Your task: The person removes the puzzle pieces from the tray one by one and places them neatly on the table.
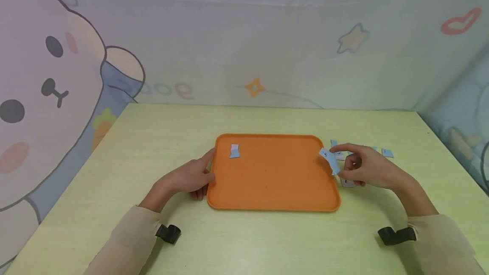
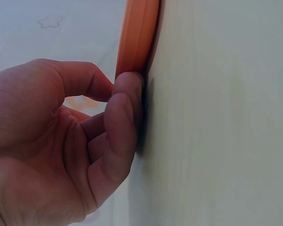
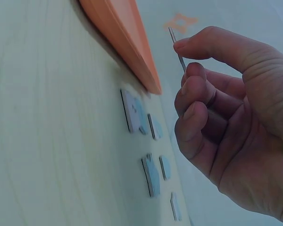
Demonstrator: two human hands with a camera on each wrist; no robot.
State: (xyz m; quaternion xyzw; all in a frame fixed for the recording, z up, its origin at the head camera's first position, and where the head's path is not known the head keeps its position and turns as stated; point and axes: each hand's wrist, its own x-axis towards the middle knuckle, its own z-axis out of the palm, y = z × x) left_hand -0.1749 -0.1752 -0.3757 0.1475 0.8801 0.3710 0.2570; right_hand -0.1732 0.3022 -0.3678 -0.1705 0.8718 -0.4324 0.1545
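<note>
An orange tray [image 1: 267,173] lies on the table. My left hand [image 1: 192,175] grips its left rim; in the left wrist view the thumb lies at the rim and the other fingers curl against the outer side. Above the tray's right edge, my right hand [image 1: 366,165] pinches a light blue puzzle piece [image 1: 330,161] with a dark mark, between thumb and index finger. The right wrist view shows that piece [image 3: 178,49] edge-on and thin. One pink-and-blue puzzle piece [image 1: 234,151] sits in the tray's upper left part.
Right of the tray, several loose puzzle pieces [image 1: 387,152] lie on the table [image 1: 259,241], some partly hidden behind my right hand. One puzzle piece [image 1: 347,183] is close to the tray's right rim. A printed cloth [image 1: 229,33] hangs behind the table.
</note>
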